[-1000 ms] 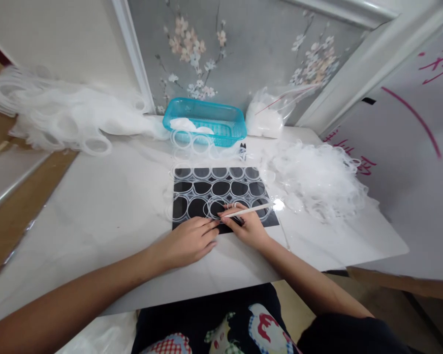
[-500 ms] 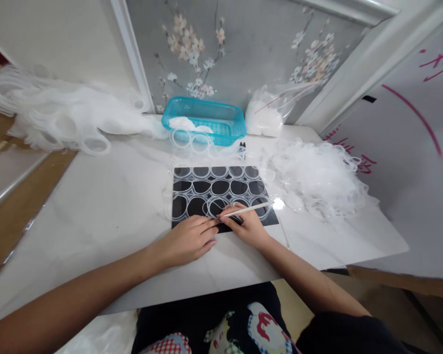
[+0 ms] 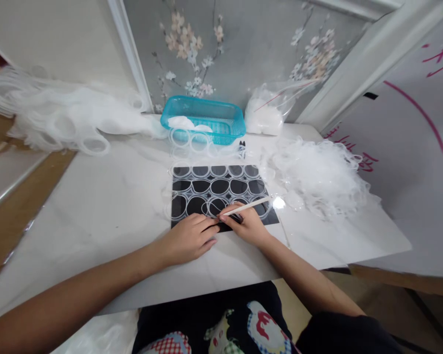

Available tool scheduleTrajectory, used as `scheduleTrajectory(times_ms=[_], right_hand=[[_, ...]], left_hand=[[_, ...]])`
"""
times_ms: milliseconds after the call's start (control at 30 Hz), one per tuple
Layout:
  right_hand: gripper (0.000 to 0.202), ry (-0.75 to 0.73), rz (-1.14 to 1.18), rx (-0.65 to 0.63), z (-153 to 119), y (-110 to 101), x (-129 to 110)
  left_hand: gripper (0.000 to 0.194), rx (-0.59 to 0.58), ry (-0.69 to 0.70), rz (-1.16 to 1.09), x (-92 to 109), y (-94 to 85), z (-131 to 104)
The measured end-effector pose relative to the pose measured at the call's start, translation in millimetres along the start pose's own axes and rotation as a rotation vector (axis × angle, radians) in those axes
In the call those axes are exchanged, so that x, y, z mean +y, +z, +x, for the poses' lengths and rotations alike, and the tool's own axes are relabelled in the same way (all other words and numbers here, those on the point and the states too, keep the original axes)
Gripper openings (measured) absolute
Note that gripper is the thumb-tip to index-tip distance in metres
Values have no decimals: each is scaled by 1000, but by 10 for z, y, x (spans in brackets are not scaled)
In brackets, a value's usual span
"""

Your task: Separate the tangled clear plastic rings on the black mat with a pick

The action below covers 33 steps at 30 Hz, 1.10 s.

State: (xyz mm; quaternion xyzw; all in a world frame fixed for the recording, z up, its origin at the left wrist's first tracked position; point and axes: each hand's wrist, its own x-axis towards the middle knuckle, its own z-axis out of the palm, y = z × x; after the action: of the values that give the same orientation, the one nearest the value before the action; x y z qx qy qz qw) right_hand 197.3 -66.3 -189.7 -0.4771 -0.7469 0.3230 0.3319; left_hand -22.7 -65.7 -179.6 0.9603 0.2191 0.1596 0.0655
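A black sheet [image 3: 220, 187] lies on the white tabletop, covered with rows of clear-rimmed round rings. At its front edge my left hand [image 3: 192, 238] rests with fingers stretched over the sheet, their tips meeting the right fingertips. My right hand [image 3: 245, 225] is closed around a thin white stick [image 3: 256, 202], which slants up to the right. Something dark shows under the right fingers, and I cannot make out what it is. A loose clear ring [image 3: 211, 206] lies by the fingertips. Whatever is between the touching fingertips is too small to tell.
Behind the sheet stands a blue plastic basket [image 3: 239, 129] with white pieces inside. A clear bag [image 3: 266, 115] of white material sits beside it. Heaps of translucent rings lie at the right [image 3: 317, 177] and at the left [image 3: 59, 118]. A wall rises behind the table.
The white stick's far end has tipped slightly upward. Both hands stay in nearly the same place at the front of the sheet.
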Motion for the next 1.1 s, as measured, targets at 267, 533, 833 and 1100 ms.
scheduleTrajectory(times_ms=[267, 533, 833, 1100], right_hand=[[10, -11, -6, -5, 11, 3, -9], [10, -6, -13, -3, 15, 9, -16], [9, -17, -15, -5, 17, -3, -31], [9, 8, -14, -6, 18, -5, -45]], left_hand=[[27, 15, 13, 19, 4, 0, -1], [27, 20, 20, 23, -6, 12, -11], [26, 32, 18, 2, -9, 4, -7], [27, 8, 12, 3, -13, 0, -10]])
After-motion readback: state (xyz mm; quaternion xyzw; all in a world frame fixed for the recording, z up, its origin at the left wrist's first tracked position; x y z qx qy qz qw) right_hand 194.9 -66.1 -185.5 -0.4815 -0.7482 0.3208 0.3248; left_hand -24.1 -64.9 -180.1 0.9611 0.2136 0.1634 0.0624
